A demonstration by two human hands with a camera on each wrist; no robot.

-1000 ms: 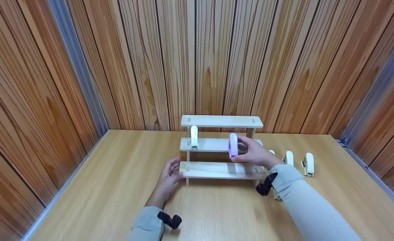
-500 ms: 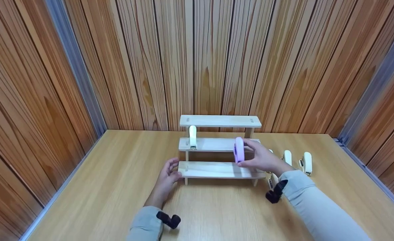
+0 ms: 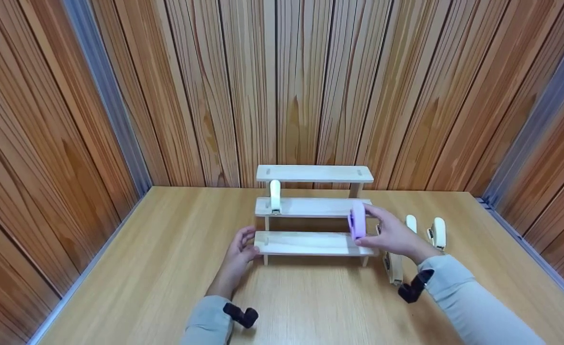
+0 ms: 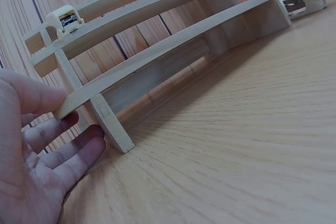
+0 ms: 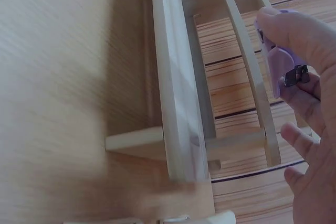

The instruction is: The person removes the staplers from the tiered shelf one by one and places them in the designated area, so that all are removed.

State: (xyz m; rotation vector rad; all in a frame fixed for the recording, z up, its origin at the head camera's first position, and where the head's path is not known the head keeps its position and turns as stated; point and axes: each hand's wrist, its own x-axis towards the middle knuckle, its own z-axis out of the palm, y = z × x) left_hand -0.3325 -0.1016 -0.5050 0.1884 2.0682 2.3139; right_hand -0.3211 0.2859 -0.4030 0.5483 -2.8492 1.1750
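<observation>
A three-step wooden display rack (image 3: 310,243) stands on the table. My left hand (image 3: 234,254) grips the left end of its lowest step; the left wrist view shows the thumb against the top edge and fingers curled beneath. A cream stapler (image 3: 275,195) stands on the middle step near its left end. My right hand (image 3: 394,235) pinches a purple stapler (image 3: 357,220) between thumb and fingers, at the right end of the rack. From the right wrist, the purple stapler (image 5: 281,61) appears beside the middle step, its underside and a metal part showing.
Several cream staplers are on the table right of the rack: one (image 3: 438,233) farthest right, one (image 3: 411,223) partly behind my right hand, another (image 3: 393,268) nearer the front. Wood-plank walls (image 3: 301,86) enclose the back and sides.
My right hand has moved right and toward me with the purple stapler, from in front of the middle step to the rack's right end. My left hand keeps its grip.
</observation>
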